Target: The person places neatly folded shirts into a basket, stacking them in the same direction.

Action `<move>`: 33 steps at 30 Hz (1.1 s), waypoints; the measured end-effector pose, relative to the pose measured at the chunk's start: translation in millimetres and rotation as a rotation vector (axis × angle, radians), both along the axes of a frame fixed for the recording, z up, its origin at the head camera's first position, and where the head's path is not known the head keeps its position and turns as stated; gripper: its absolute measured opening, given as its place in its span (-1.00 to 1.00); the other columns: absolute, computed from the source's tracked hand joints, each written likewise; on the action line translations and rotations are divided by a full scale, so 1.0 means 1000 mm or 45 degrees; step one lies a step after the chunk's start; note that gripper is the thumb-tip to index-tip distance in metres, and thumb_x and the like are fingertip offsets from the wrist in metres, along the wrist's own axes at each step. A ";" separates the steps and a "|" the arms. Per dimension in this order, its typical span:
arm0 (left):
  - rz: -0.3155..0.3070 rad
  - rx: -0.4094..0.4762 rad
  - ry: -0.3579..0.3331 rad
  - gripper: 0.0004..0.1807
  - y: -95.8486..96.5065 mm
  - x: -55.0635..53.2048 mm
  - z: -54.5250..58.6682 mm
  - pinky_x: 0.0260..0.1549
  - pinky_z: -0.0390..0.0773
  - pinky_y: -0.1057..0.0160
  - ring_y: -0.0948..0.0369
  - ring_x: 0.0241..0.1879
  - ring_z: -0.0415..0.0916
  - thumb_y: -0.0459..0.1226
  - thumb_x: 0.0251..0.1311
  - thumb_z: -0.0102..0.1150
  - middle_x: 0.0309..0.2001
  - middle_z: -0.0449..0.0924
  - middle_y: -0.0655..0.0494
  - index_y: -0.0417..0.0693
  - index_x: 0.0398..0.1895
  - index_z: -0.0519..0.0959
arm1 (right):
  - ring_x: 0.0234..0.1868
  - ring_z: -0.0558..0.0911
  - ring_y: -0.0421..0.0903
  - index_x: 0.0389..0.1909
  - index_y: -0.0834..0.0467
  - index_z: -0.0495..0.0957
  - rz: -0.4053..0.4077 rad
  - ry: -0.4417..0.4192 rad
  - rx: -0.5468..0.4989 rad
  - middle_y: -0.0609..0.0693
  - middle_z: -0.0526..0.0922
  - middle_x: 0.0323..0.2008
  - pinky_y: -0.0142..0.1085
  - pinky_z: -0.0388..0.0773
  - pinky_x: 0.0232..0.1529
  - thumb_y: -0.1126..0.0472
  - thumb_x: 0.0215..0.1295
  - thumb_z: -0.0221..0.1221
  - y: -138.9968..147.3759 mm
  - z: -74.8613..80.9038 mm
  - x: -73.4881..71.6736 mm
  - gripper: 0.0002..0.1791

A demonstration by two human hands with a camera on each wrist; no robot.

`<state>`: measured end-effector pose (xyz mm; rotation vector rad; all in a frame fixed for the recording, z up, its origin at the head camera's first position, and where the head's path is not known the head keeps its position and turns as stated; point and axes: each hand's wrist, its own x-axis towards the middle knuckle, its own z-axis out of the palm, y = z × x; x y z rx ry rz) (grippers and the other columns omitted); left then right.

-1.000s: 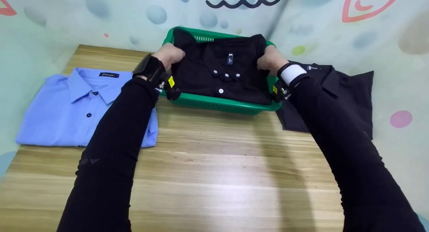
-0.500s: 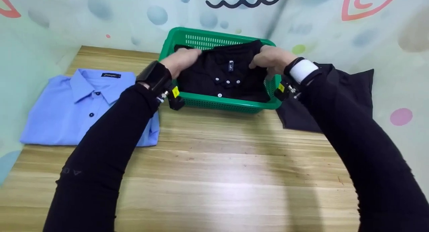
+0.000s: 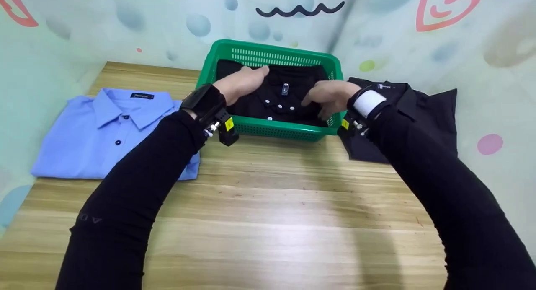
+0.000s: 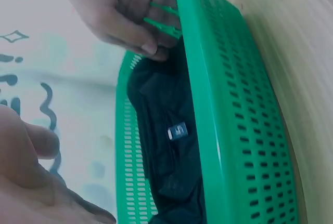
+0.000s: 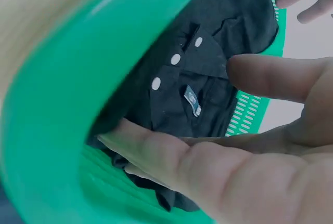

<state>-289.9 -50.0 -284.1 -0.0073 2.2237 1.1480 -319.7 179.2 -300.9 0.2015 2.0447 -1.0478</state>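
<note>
A folded black shirt point(image 3: 278, 115) with white buttons and a collar label lies inside a green perforated basket point(image 3: 276, 132). My left hand point(image 3: 243, 84) is over the shirt's left part with fingers extended; in the left wrist view this hand point(image 4: 26, 177) appears apart from the cloth. On the other side, my right hand point(image 3: 333, 95) reaches into the basket. Its extended fingers touch the shirt's edge beside the basket wall in the right wrist view, and the thumb point(image 5: 276, 76) stands away from them. Neither hand grips the cloth.
A folded light blue shirt point(image 3: 83, 135) lies on the wooden table point(image 3: 268, 223) left of the basket. Another folded dark shirt point(image 3: 431, 118) lies to the right, partly behind my right arm. Patterned sheeting point(image 3: 167, 26) rises behind and at both sides.
Both hands held the black shirt's shoulders at the basket's sides. The shirt has sunk lower into the basket, my hands have let go, and the left hand has moved inward.
</note>
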 end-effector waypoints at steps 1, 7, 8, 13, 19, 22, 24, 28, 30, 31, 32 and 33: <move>0.002 0.013 0.023 -0.19 0.002 0.003 0.000 0.42 -0.22 0.10 0.16 0.50 -0.50 0.20 0.49 -0.53 0.55 -0.61 0.15 0.01 0.54 -0.51 | 0.36 0.14 0.42 0.54 0.20 -0.41 -0.010 -0.002 -0.031 0.45 0.04 0.38 0.09 0.23 0.30 0.31 0.47 0.01 0.003 0.003 0.002 -0.11; 0.137 0.216 0.277 -0.22 0.026 0.021 0.004 0.38 0.02 0.20 0.25 0.46 -0.10 0.20 0.49 -0.40 0.55 -0.13 0.13 -0.02 0.58 -0.17 | 0.41 0.16 0.26 0.52 0.29 -0.09 0.051 0.135 -0.099 0.35 -0.08 0.49 -0.04 0.29 0.30 0.19 0.53 0.00 0.036 0.037 0.020 -0.29; 0.166 0.265 0.330 -0.26 0.032 0.025 0.004 0.34 0.10 0.23 0.27 0.41 0.03 0.17 0.50 -0.36 0.51 0.01 0.13 -0.03 0.56 -0.06 | 0.39 0.21 0.23 0.51 0.31 -0.02 0.078 0.192 -0.076 0.33 0.01 0.47 -0.06 0.31 0.29 0.15 0.53 0.00 0.045 0.042 0.025 -0.32; 0.265 0.441 0.542 -0.51 0.066 0.049 -0.001 0.11 0.32 0.35 0.29 0.15 0.33 0.03 0.53 -0.20 0.21 0.40 0.14 -0.06 0.32 0.33 | 0.28 0.40 0.13 0.43 0.33 0.17 0.137 0.434 0.033 0.29 0.31 0.34 -0.11 0.43 0.20 0.00 0.52 0.01 0.098 0.050 0.045 -0.34; 0.157 0.498 0.745 -0.55 0.098 0.075 -0.023 0.17 0.28 0.38 0.27 0.21 0.33 -0.08 0.53 -0.13 0.25 0.42 0.10 -0.10 0.32 0.38 | 0.26 0.35 0.19 0.40 0.35 0.23 0.170 0.563 0.299 0.33 0.32 0.31 -0.01 0.39 0.17 -0.17 0.47 0.03 0.164 0.032 0.060 -0.23; 0.099 0.539 0.896 -0.62 0.112 0.085 -0.039 0.17 0.28 0.42 0.27 0.20 0.34 -0.18 0.51 -0.07 0.22 0.45 0.06 -0.16 0.27 0.45 | 0.31 0.22 0.36 0.39 0.42 0.19 0.177 0.539 0.391 0.42 0.22 0.34 0.25 0.23 0.21 -0.24 0.43 0.04 0.197 0.018 0.066 -0.13; 0.087 0.596 0.949 -0.65 0.121 0.092 -0.050 0.14 0.30 0.43 0.28 0.17 0.35 -0.24 0.50 -0.05 0.20 0.47 0.05 -0.18 0.22 0.49 | 0.34 0.11 0.46 0.39 0.48 0.11 0.150 0.496 0.415 0.50 0.11 0.35 0.36 0.07 0.23 -0.26 0.42 0.04 0.218 0.008 0.069 -0.07; 0.071 0.685 0.911 -0.68 0.139 0.105 -0.069 0.09 0.37 0.41 0.27 0.09 0.43 -0.31 0.46 -0.02 0.16 0.52 0.00 -0.23 0.18 0.53 | 0.30 0.08 0.53 0.35 0.61 0.00 0.058 0.439 0.443 0.60 0.04 0.31 0.38 0.05 0.22 -0.27 0.42 0.02 0.251 -0.013 0.074 0.02; 0.038 0.622 0.859 -0.65 0.149 0.109 -0.080 0.14 0.34 0.39 0.24 0.14 0.41 -0.30 0.46 -0.03 0.20 0.49 -0.03 -0.25 0.21 0.50 | 0.31 0.03 0.56 0.33 0.66 -0.08 0.009 0.408 0.447 0.64 -0.03 0.31 0.37 0.04 0.24 -0.27 0.42 0.01 0.262 -0.023 0.076 0.07; 0.016 0.570 0.833 -0.63 0.154 0.111 -0.086 0.18 0.31 0.38 0.21 0.18 0.40 -0.29 0.46 -0.04 0.22 0.48 -0.06 -0.28 0.23 0.48 | 0.31 0.01 0.57 0.33 0.68 -0.12 -0.011 0.399 0.449 0.65 -0.06 0.31 0.37 0.03 0.24 -0.28 0.42 0.01 0.268 -0.028 0.077 0.09; -0.008 0.509 0.803 -0.60 0.160 0.111 -0.092 0.21 0.28 0.36 0.18 0.22 0.37 -0.27 0.47 -0.05 0.25 0.45 -0.07 -0.29 0.26 0.45 | 0.32 -0.02 0.57 0.33 0.69 -0.16 -0.033 0.391 0.454 0.66 -0.10 0.32 0.37 0.02 0.25 -0.29 0.42 0.00 0.272 -0.033 0.079 0.11; -0.031 0.446 0.778 -0.58 0.166 0.111 -0.098 0.24 0.24 0.35 0.15 0.26 0.33 -0.26 0.48 -0.07 0.28 0.42 -0.10 -0.31 0.29 0.42 | 0.33 -0.04 0.57 0.33 0.70 -0.19 -0.054 0.392 0.465 0.67 -0.12 0.32 0.36 0.00 0.26 -0.30 0.41 -0.01 0.276 -0.037 0.080 0.13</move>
